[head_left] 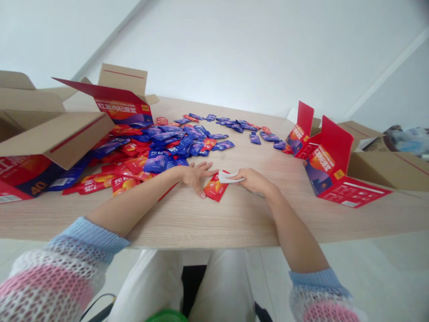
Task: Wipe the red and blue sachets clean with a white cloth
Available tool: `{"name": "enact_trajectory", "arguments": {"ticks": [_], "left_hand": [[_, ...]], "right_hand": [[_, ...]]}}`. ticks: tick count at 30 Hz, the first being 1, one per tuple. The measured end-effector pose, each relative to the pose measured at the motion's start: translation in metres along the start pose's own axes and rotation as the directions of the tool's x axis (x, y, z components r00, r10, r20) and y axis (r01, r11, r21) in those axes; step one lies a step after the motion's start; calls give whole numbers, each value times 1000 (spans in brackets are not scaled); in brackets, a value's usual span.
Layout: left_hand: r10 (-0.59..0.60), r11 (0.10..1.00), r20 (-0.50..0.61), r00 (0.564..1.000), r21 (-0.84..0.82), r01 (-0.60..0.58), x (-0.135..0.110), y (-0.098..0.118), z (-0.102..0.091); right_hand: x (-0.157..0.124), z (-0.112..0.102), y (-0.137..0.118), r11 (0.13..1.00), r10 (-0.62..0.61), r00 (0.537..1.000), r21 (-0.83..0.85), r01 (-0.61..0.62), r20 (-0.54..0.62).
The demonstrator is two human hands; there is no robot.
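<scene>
Flat on the table in front of me lies a red pouch [215, 190] with an orange print. My left hand [197, 175] rests beside it with spread fingers, the thumb and a fingertip at the pouch's left and upper edges. A folded white tissue [229, 177] is pinched in my right hand [250, 180], and its end covers the pouch's upper right part. Whether the tissue presses on the pouch I cannot tell. Left of my left hand spreads a heap of red and blue pouches [157, 161], partly hidden by my forearm.
Open red cartons stand at left [20, 174] and behind the heap [122, 107]. On the right are a larger open carton [355, 190] and a smaller one [300, 136]. Loose blue pouches [236, 125] lie toward the back. The wooden table's [208, 232] front edge is near my lap.
</scene>
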State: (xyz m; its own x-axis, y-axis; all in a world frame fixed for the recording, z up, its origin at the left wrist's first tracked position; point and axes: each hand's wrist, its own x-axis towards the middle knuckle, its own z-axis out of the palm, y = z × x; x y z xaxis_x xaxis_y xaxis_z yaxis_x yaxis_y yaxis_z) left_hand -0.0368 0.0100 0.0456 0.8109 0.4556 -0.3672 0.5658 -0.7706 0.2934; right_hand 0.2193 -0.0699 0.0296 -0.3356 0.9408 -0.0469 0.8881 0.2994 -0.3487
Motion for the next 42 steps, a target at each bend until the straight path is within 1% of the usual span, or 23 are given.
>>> {"name": "enact_trajectory", "arguments": {"ticks": [3,5,8,10,11,12,15,16,18,20,21,23,25,26,27,28,30,32,35,37,39,40,42], "left_hand": [[-45,998,-108,993,-52,39,-1,3,7],[-138,983,-206,969,-144,110,-2,8,14],[-317,926,-361,877,-319,203,-4,19,26],[-388,894,-432,814,-389,220,-8,27,35],[-414,883,-447,793,-408,231,-9,31,39],[-435,880,-467,770,-401,254,-10,34,43],[-458,889,-558,692,-264,375,-10,36,50],[-464,884,-571,677,-240,402,-9,34,50],[-498,864,-544,675,-254,434,-8,31,47],[-534,846,-513,672,-316,430,-8,28,40],[-545,838,-519,658,-346,421,-9,28,37],[-541,840,-590,599,-357,407,-12,30,30],[-507,851,-685,523,-301,431,-15,34,25],[-477,855,-726,495,-252,454,-16,37,24],[-446,856,-752,485,-200,478,-17,40,24],[-412,857,-767,492,-142,496,-17,43,24],[-336,860,-773,539,-19,509,-17,50,28],[-261,864,-762,592,90,496,-15,59,35],[-170,889,-746,644,167,428,-13,75,46],[-124,915,-742,659,171,365,-10,85,52],[-92,923,-748,657,183,338,-8,93,56],[-84,916,-749,658,202,346,-7,95,57],[-84,887,-732,676,254,385,-6,98,58]], "right_hand": [[-2,-5,7,974,161,987,-156,-162,-20],[-2,-7,7,964,198,980,-180,-196,-8],[-1,-8,5,970,200,980,-146,-197,9],[-1,-7,2,969,218,976,-114,-217,-3],[-1,-7,1,968,231,973,-98,-231,-18],[-1,-5,0,970,229,973,-79,-231,-33],[2,0,-1,970,224,962,-61,-236,-158],[5,2,0,970,222,956,-55,-236,-194],[10,6,1,971,223,938,-18,-237,-266],[16,10,3,968,246,904,50,-244,-349],[18,12,3,965,261,879,95,-243,-399],[21,14,5,957,285,814,193,-215,-507],[24,14,7,949,294,732,279,-147,-615],[24,14,8,944,294,690,312,-103,-661],[25,13,9,940,293,650,336,-60,-702],[25,12,9,936,289,615,351,-20,-734],[25,11,8,932,277,578,362,35,-768],[24,11,4,935,258,597,352,43,-759],[23,17,-9,948,209,689,315,30,-694],[22,22,-19,957,147,774,287,47,-616],[20,26,-29,962,37,861,252,107,-507],[19,28,-33,961,-35,896,232,152,-444],[18,29,-39,952,-169,932,193,239,-322]]}}
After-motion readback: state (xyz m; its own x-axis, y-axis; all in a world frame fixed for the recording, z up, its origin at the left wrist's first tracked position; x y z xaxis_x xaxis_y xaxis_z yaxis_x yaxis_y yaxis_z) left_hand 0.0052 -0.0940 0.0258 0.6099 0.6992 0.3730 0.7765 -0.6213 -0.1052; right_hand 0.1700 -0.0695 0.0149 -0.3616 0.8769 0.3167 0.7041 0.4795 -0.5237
